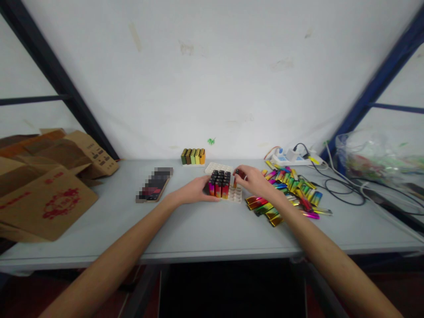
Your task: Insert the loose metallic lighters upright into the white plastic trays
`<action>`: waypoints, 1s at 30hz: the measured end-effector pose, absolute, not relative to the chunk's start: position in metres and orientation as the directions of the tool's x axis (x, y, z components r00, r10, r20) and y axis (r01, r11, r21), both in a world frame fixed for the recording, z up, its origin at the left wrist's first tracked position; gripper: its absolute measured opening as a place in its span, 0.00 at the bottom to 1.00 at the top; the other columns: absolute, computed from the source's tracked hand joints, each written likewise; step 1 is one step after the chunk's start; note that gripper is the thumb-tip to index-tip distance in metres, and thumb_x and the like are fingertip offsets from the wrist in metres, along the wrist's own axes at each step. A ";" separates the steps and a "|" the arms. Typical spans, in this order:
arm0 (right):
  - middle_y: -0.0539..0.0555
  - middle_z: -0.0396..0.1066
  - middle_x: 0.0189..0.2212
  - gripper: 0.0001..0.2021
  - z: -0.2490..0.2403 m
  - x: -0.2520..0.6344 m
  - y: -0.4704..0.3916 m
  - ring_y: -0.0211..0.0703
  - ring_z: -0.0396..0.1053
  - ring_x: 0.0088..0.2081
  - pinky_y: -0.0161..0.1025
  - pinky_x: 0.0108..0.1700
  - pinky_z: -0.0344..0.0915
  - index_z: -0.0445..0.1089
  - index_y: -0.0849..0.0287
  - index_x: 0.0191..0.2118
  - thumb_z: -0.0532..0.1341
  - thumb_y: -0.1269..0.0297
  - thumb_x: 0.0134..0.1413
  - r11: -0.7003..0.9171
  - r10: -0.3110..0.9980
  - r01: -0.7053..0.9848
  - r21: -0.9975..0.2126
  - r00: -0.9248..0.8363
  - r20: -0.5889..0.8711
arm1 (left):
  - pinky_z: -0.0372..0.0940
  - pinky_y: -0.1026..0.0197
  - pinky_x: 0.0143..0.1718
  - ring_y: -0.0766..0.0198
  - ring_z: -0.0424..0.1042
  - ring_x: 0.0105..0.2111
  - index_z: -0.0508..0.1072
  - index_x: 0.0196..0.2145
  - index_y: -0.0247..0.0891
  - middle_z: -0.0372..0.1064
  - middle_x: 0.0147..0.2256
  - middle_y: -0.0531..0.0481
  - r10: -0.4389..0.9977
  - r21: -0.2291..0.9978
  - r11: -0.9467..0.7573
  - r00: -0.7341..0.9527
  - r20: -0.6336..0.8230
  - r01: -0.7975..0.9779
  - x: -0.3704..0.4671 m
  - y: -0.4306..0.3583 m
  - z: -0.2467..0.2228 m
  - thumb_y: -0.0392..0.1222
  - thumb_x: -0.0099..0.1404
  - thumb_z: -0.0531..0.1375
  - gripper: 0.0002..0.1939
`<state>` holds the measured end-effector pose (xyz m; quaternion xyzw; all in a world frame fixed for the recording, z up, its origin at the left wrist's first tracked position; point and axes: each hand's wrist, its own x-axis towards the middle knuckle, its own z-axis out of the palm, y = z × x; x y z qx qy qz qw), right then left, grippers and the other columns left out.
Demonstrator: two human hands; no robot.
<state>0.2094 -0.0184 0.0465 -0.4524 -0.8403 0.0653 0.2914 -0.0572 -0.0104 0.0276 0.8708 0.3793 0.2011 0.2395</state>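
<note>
A white tray [236, 195] on the table holds several upright metallic lighters [218, 187] with black tops, packed in its left part; round slots show at its right. My left hand [195, 191] rests against the left side of this group, thumb and fingers apart around its corner. Over the tray's right part, my right hand [251, 180] pinches one dark reddish lighter [237, 177] upright. Behind the group lies another white tray [215, 168]. Loose shiny lighters [298, 190] in many colours are heaped to the right, partly behind my right forearm.
A filled block of green, yellow and orange lighters [193, 157] stands near the wall. On the left are a phone [159, 183] and cardboard boxes [62, 198]. A power strip [291, 157], cables [344, 198] and a clear plastic bag [367, 154] occupy the right side.
</note>
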 end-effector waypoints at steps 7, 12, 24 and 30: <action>0.55 0.72 0.37 0.09 0.046 0.214 -0.016 0.41 0.70 0.35 0.38 0.42 0.66 0.75 0.62 0.45 0.59 0.71 0.64 0.649 0.751 0.660 -0.378 -0.479 0.454 | 0.66 0.49 0.58 0.44 0.73 0.55 0.70 0.59 0.37 0.73 0.57 0.41 0.762 0.559 -0.594 0.627 0.161 0.578 -0.058 -0.009 0.026 0.62 0.55 0.70 0.40; 0.58 0.73 0.42 0.09 0.042 0.216 -0.013 0.44 0.72 0.41 0.42 0.47 0.70 0.74 0.62 0.47 0.59 0.72 0.63 0.693 0.714 0.615 -0.375 -0.516 0.473 | 0.66 0.48 0.59 0.44 0.73 0.55 0.70 0.59 0.37 0.74 0.57 0.41 0.755 0.551 -0.605 0.634 0.167 0.575 -0.058 -0.009 0.026 0.62 0.56 0.70 0.40; 0.55 0.79 0.39 0.08 0.032 0.217 -0.007 0.43 0.77 0.36 0.41 0.42 0.72 0.72 0.59 0.47 0.64 0.68 0.62 0.632 0.775 0.601 -0.489 -0.505 0.381 | 0.67 0.50 0.57 0.44 0.74 0.54 0.70 0.58 0.37 0.74 0.56 0.41 0.771 0.556 -0.583 0.620 0.148 0.593 -0.058 -0.009 0.025 0.63 0.55 0.70 0.40; 0.57 0.75 0.45 0.15 0.049 0.219 -0.018 0.44 0.74 0.41 0.42 0.44 0.71 0.69 0.58 0.51 0.66 0.58 0.63 0.700 0.708 0.558 -0.445 -0.462 0.534 | 0.66 0.50 0.59 0.45 0.73 0.55 0.70 0.59 0.38 0.73 0.57 0.42 0.759 0.551 -0.599 0.632 0.158 0.581 -0.058 -0.009 0.026 0.63 0.56 0.70 0.40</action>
